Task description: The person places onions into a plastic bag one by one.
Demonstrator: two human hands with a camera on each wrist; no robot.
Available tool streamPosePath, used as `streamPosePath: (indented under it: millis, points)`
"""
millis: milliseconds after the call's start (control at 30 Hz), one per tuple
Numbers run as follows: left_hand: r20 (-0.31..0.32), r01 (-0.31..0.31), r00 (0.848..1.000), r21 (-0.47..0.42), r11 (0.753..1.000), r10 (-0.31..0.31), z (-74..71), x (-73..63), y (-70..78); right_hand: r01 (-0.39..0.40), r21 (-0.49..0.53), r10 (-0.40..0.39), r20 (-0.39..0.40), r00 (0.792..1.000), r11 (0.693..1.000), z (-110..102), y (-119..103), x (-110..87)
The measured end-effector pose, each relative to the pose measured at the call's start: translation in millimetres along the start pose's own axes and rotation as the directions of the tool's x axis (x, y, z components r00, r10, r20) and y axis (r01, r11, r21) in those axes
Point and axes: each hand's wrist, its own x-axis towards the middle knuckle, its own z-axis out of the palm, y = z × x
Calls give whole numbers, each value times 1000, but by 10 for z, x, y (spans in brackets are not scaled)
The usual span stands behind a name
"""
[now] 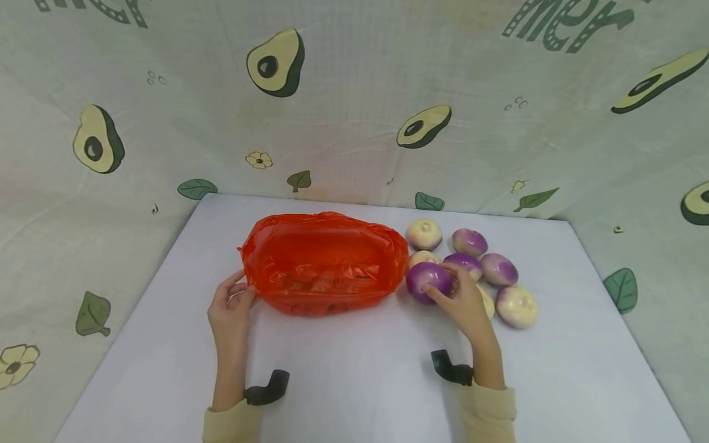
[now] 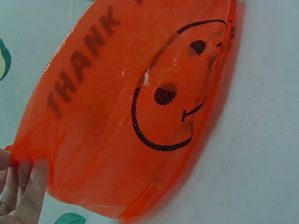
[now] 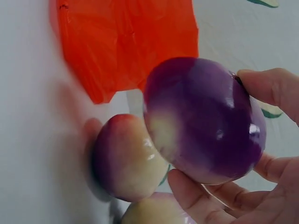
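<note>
A red plastic bag with a printed smiley face and THANK lettering lies on the table, its wide mouth facing up. My left hand pinches the bag's left edge between thumb and fingers; the left wrist view shows the fingers at that corner. In my right hand is a glossy purple turnip, gripped between thumb and fingers just right of the bag. The right wrist view shows this turnip raised over a cream-and-purple turnip.
Several more purple and cream turnips cluster right of the bag, among them a pale one nearest the front and another at the back. An avocado-print cloth hangs behind the white table.
</note>
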Motion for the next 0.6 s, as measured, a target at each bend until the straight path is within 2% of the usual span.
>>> streamPosePath:
  millis: [200, 333, 600]
  points:
    - [12, 11, 1000, 13, 1000, -11, -19, -31, -24, 16, 23, -13, -107, 994, 1000, 22, -156, -96]
    - [4, -15, 1000, -23, 1000, 15, -13, -32, -27, 77, 99, -61, -160, 985, 992, 85, -260, -133]
    - [-6, -36, 999, -45, 998, 36, 46, -53, -56, 102, 159, -71, -190, 979, 982, 263, -397, -139]
